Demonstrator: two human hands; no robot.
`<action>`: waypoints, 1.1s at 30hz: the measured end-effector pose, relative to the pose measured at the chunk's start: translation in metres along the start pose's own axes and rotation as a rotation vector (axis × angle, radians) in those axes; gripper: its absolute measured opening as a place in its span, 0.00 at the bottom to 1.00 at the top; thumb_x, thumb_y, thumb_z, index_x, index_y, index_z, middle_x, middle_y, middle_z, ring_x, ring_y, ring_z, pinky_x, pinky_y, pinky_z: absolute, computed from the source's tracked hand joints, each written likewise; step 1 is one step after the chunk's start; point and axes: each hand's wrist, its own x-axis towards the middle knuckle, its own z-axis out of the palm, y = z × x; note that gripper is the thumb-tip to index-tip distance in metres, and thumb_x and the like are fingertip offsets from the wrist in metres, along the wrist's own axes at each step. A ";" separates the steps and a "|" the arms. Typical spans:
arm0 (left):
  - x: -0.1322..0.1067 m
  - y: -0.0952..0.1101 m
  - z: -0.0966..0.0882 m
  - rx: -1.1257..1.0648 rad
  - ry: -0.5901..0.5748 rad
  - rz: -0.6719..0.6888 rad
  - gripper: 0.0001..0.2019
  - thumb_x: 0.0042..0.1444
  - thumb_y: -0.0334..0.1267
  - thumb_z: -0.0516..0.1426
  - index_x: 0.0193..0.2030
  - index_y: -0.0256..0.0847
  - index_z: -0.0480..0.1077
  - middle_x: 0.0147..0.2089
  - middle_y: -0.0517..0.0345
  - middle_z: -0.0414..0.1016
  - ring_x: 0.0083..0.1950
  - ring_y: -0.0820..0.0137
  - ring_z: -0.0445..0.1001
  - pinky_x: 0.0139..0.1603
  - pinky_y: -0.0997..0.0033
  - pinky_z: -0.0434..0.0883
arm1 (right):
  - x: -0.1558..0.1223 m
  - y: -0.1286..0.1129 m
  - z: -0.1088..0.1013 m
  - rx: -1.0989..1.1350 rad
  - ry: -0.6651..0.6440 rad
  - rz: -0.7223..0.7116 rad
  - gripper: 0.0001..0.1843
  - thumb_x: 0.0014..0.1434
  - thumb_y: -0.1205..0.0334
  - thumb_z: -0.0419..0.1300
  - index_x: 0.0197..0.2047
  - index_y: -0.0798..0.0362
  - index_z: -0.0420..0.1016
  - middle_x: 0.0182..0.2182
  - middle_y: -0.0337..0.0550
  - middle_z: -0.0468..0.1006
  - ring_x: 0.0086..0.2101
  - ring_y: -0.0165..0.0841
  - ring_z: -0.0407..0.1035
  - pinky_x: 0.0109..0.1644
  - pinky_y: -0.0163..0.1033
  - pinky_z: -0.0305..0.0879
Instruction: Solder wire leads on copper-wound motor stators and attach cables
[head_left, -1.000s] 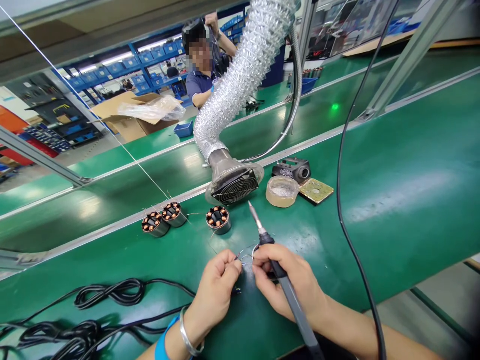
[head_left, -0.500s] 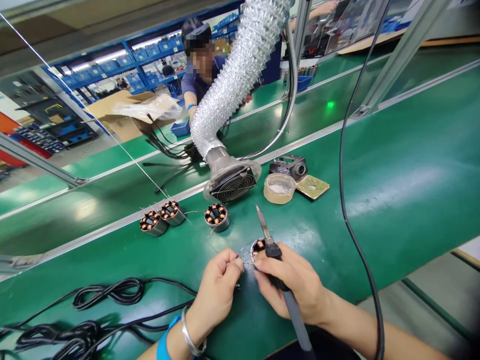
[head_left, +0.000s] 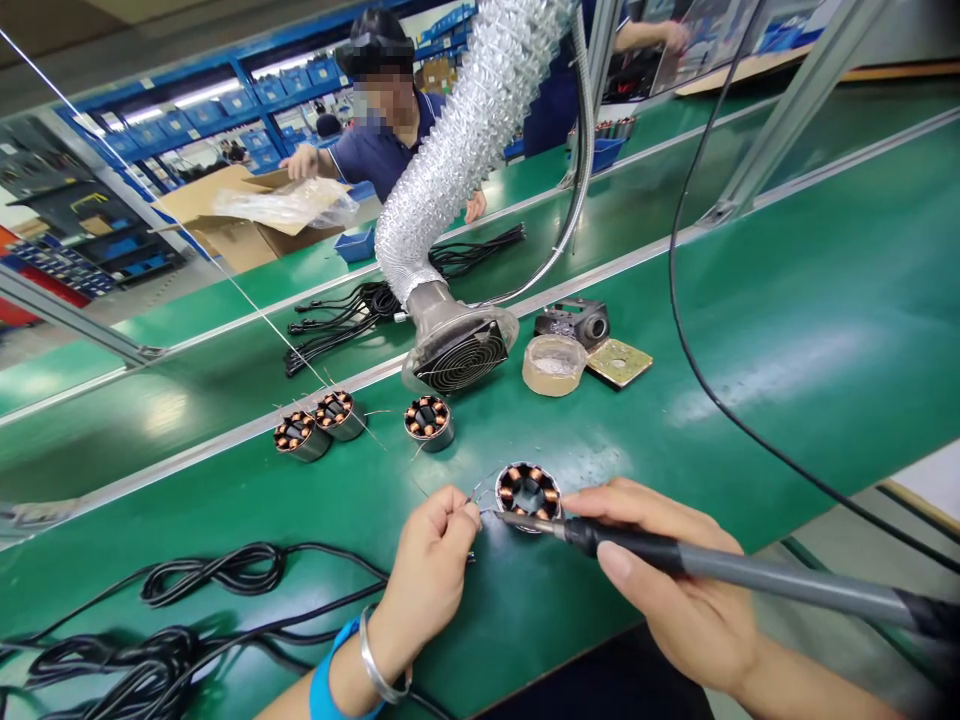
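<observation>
A round motor stator with copper coils lies on the green belt in front of me. My left hand is closed in a pinch on its thin wire leads, just left of it. My right hand grips a soldering iron laid nearly level, with the tip pointing left at the leads beside my left fingertips. A silver bangle and a blue band sit on my left wrist.
Three more stators stand farther back on the left. A fume extractor fan on a foil hose hangs over the belt, beside a tape roll, a brass plate and a black part. Black cables lie at near left. A person works across the line.
My right hand swung the soldering iron from upright down to nearly level, bringing the tip to the wire leads and uncovering the stator. The person opposite put black cables on the far belt.
</observation>
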 end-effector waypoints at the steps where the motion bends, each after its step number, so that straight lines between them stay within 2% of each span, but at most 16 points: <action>1: 0.000 0.000 0.000 0.007 0.001 0.002 0.15 0.58 0.45 0.54 0.25 0.41 0.58 0.20 0.70 0.50 0.23 0.76 0.47 0.25 0.75 0.51 | 0.000 0.001 0.001 -0.004 0.021 0.016 0.11 0.59 0.67 0.56 0.44 0.50 0.75 0.30 0.41 0.77 0.27 0.32 0.71 0.28 0.36 0.67; 6: 0.000 0.002 0.000 0.050 0.010 0.014 0.14 0.58 0.45 0.53 0.25 0.42 0.57 0.20 0.69 0.51 0.24 0.75 0.48 0.25 0.75 0.52 | 0.000 0.006 0.007 -0.014 0.058 0.036 0.07 0.60 0.67 0.56 0.41 0.51 0.74 0.29 0.40 0.76 0.26 0.32 0.71 0.28 0.35 0.67; 14: -0.001 0.004 0.000 0.045 0.007 0.025 0.17 0.58 0.48 0.54 0.25 0.42 0.57 0.21 0.68 0.52 0.24 0.74 0.50 0.26 0.75 0.53 | 0.001 0.005 0.008 0.000 0.039 0.021 0.08 0.59 0.67 0.56 0.42 0.51 0.73 0.28 0.39 0.75 0.25 0.31 0.69 0.27 0.35 0.65; 22: -0.001 0.003 0.000 0.108 -0.006 0.061 0.15 0.59 0.45 0.52 0.25 0.42 0.56 0.22 0.67 0.51 0.26 0.73 0.51 0.28 0.74 0.52 | 0.002 -0.002 0.010 0.025 -0.025 -0.018 0.09 0.57 0.69 0.55 0.41 0.53 0.73 0.26 0.40 0.72 0.24 0.30 0.66 0.26 0.37 0.64; 28: -0.001 0.005 -0.001 0.138 -0.004 0.078 0.15 0.59 0.44 0.51 0.24 0.43 0.54 0.22 0.67 0.51 0.26 0.73 0.51 0.27 0.73 0.52 | 0.001 -0.011 0.014 -0.015 -0.016 -0.157 0.13 0.53 0.73 0.54 0.41 0.54 0.73 0.23 0.41 0.70 0.22 0.31 0.64 0.25 0.39 0.61; 33: -0.001 0.005 -0.002 0.155 -0.011 0.080 0.15 0.60 0.44 0.51 0.24 0.43 0.54 0.23 0.67 0.51 0.26 0.73 0.51 0.28 0.73 0.53 | -0.001 -0.011 0.018 -0.041 -0.015 -0.246 0.18 0.50 0.76 0.54 0.44 0.56 0.72 0.25 0.43 0.71 0.22 0.31 0.62 0.25 0.39 0.59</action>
